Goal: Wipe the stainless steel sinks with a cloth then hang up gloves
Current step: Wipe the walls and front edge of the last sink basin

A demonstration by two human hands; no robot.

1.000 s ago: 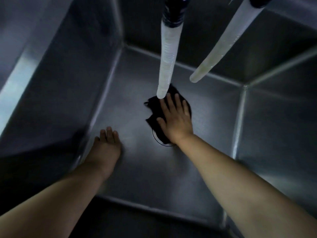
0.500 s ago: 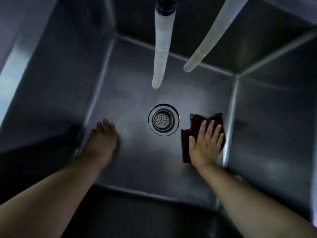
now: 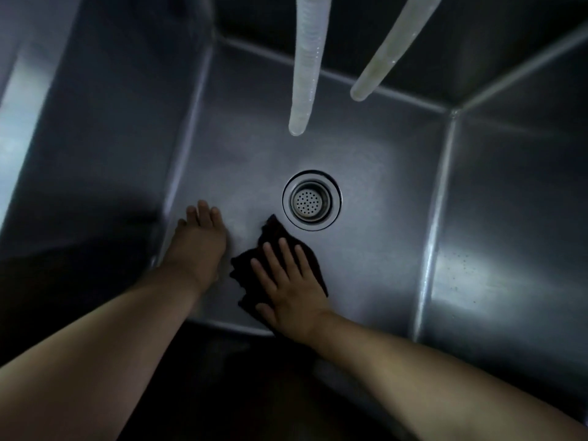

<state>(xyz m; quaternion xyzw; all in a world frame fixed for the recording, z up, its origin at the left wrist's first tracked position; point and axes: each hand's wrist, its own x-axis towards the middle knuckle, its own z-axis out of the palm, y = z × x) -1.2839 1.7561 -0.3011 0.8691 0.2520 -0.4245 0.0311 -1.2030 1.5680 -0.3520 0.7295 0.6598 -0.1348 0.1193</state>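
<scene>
I look down into a deep stainless steel sink [image 3: 375, 275]. A dark cloth [image 3: 273, 237] lies flat on the sink floor, just below and left of the round drain strainer [image 3: 311, 200]. My right hand [image 3: 286, 284] presses on the cloth with straight, spread fingers. Right beside it, my left hand [image 3: 199, 240] rests flat on the sink floor near the left wall, fingers straight, holding nothing. No gloves are in view.
Two pale translucent hoses hang down from above: a ribbed one [image 3: 307, 68] over the middle of the sink and a smooth one [image 3: 388, 49] angled to its right. Steel walls rise on all sides; the near wall is in deep shadow.
My right hand has slid the cloth from over the drain to the right side, then back left to below the drain. The left hand has stayed put.
</scene>
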